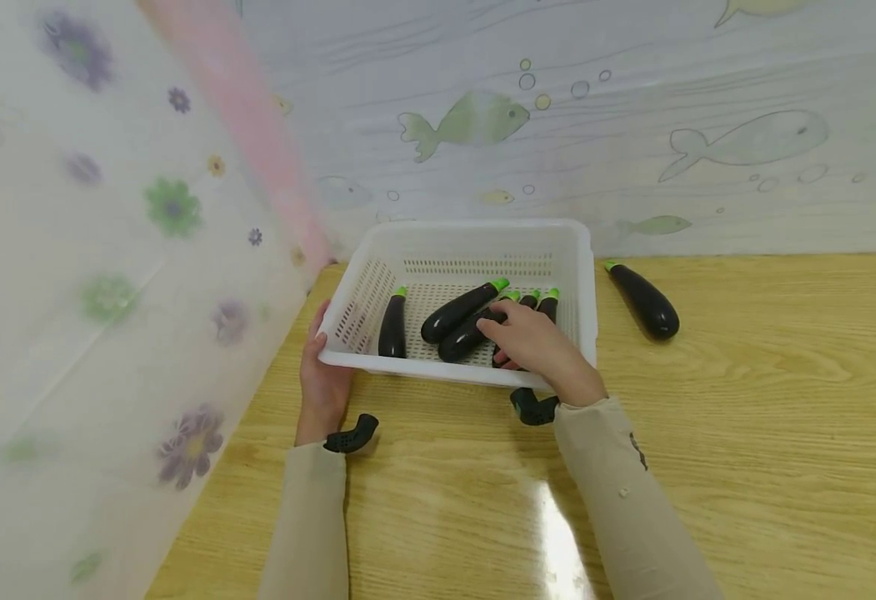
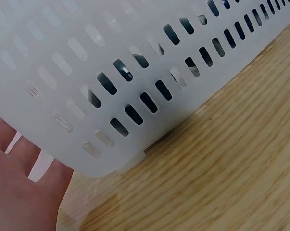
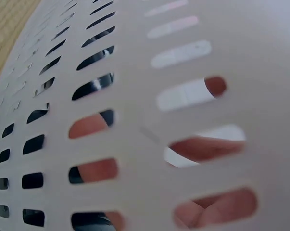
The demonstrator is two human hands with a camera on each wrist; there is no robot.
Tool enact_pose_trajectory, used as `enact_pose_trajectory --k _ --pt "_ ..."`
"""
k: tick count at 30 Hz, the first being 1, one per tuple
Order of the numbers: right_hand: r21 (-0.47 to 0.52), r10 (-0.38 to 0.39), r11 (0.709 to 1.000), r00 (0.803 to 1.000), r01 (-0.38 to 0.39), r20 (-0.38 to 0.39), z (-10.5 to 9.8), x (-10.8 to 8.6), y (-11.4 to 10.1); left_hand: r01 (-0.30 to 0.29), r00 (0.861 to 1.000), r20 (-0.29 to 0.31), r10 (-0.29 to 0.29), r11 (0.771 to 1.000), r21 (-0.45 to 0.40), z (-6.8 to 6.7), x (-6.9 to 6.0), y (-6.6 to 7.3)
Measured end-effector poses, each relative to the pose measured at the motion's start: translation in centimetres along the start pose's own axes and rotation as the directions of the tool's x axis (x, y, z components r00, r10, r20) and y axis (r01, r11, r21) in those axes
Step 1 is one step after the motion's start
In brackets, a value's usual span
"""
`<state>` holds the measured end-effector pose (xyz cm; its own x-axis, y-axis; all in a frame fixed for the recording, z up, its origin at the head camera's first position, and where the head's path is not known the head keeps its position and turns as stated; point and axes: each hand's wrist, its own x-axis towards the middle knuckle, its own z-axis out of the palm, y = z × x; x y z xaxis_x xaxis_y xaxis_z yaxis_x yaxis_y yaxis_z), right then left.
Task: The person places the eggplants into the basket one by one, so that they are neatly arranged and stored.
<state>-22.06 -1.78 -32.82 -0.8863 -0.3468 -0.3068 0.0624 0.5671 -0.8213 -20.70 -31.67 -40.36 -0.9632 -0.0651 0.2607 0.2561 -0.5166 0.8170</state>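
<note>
A white plastic basket (image 1: 456,373) with slotted walls sits on the table, holding several dark eggplants with green stems. My left hand (image 1: 322,379) grips its left side, thumb over the rim; in the left wrist view the fingers (image 2: 27,154) lie along the outer wall. Inside the basket at the right, my right hand (image 1: 535,337) grips an eggplant (image 1: 531,298), mostly hidden beneath it. Fingers (image 3: 99,169) and dark eggplant skin show through the slots in the right wrist view. Another eggplant (image 1: 462,312) lies slanted left of that hand, and one (image 1: 392,325) lies by the left wall.
A single eggplant (image 1: 643,302) lies outside the basket on the wooden table (image 1: 768,433), to the right. A fish-printed curtain (image 1: 633,125) hangs behind the table. Flower-printed sheeting (image 1: 107,350) borders the left side.
</note>
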Motion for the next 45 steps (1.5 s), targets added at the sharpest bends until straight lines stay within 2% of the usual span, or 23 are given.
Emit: enact_pose_trajectory --k 6,11,16,20,28,35,38,45 --pt "0.022 -0.018 1.000 0.999 0.019 -0.039 -0.2 -0.1 0.0 0.005 1.000 0.007 -0.005 1.000 0.015 0.0 0.2 0.0" --pt "0.036 -0.084 0.996 0.993 0.087 -0.082 -0.1 0.0 0.1 0.003 1.000 -0.001 -0.003 0.999 0.035 -0.1 0.1 -0.1" --pt "0.004 -0.171 0.985 0.972 0.174 -0.163 -0.2 -0.2 0.1 -0.015 1.000 0.015 0.014 0.999 0.047 -0.1 0.2 -0.1" --pt "-0.002 -0.201 0.979 0.958 0.205 -0.207 -0.3 -0.5 0.0 -0.015 1.000 0.020 0.015 0.999 0.041 -0.1 0.2 -0.3" --pt "-0.007 -0.213 0.977 0.960 0.215 -0.182 -0.7 -1.2 -0.1 -0.011 1.000 0.022 0.011 1.000 0.006 -0.2 0.2 -0.3" --pt "-0.087 -0.260 0.965 0.954 0.249 -0.149 -2.1 -2.5 0.7 -0.007 1.000 0.022 0.008 0.998 -0.057 0.0 0.3 -0.2" --pt "-0.104 -0.295 0.954 0.942 0.281 -0.159 -2.9 -3.0 1.4 -0.016 0.999 0.027 0.018 0.998 -0.068 0.1 0.4 -0.1" --pt "-0.082 -0.407 0.913 0.896 0.399 -0.178 -4.2 -3.5 3.4 -0.005 1.000 0.013 0.006 0.997 -0.076 -0.1 0.3 -0.3"
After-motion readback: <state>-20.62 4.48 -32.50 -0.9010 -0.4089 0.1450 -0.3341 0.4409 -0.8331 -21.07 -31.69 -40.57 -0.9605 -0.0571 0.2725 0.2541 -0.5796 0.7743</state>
